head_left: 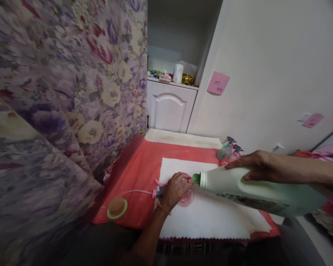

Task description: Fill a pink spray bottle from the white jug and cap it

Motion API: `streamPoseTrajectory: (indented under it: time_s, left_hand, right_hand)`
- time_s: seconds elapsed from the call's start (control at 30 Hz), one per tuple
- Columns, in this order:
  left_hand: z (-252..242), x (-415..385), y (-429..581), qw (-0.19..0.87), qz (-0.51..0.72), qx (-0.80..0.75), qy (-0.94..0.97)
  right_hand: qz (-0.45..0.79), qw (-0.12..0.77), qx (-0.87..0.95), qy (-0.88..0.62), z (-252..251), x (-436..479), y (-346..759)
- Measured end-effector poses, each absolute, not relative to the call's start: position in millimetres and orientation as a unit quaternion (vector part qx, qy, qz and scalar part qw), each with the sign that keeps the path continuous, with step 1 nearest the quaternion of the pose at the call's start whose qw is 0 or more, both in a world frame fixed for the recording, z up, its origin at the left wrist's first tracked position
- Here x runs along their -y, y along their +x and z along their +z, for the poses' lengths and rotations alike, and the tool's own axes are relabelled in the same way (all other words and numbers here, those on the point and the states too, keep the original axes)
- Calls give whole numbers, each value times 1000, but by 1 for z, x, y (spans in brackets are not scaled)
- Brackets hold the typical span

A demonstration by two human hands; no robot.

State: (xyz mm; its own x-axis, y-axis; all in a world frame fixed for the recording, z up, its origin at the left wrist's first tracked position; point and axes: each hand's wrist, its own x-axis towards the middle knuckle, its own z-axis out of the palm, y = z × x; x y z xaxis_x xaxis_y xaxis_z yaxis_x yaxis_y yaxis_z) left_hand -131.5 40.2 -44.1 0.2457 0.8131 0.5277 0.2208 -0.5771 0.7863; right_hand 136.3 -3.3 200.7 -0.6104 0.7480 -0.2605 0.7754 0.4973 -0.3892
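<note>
My right hand [262, 167] grips the handle of a big pale green jug [288, 201], tipped nearly level with its mouth pointing left. The jug's green-lined spout is right at the neck of a clear pink bottle [186, 200] standing on a white cloth [208, 218]. Fingers of my left hand [177, 189] are closed around the top of that bottle, hiding part of it. Left of this hand lies a pink and grey spray head [158, 193] with a thin dip tube [135, 191]. Near the tube's end sits a round brownish cap-like piece [117, 207] with a yellow-green rim.
Two spray bottles with dark triggers, one greenish [224, 152] and one pink [234, 156], stand at the table's back right. A red cover [144, 162] lies under the cloth. Floral curtain [100, 92] hangs left; a white cabinet [170, 105] stands behind.
</note>
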Motion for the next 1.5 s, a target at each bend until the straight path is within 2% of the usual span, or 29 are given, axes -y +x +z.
streamPoseTrajectory:
  time_s: [0.4, 0.8, 1.5]
  left_hand:
    - [-44, -40, -132, 299, 501, -351, 732]
    - [-43, -39, -131, 297, 500, -352, 734]
    - [-43, -40, -131, 300, 497, -351, 735]
  right_hand:
    - [-249, 18, -870, 425, 202, 1, 135]
    - [-238, 68, -871, 425, 209, 3, 127]
    - [-256, 73, -863, 428, 211, 5, 126]
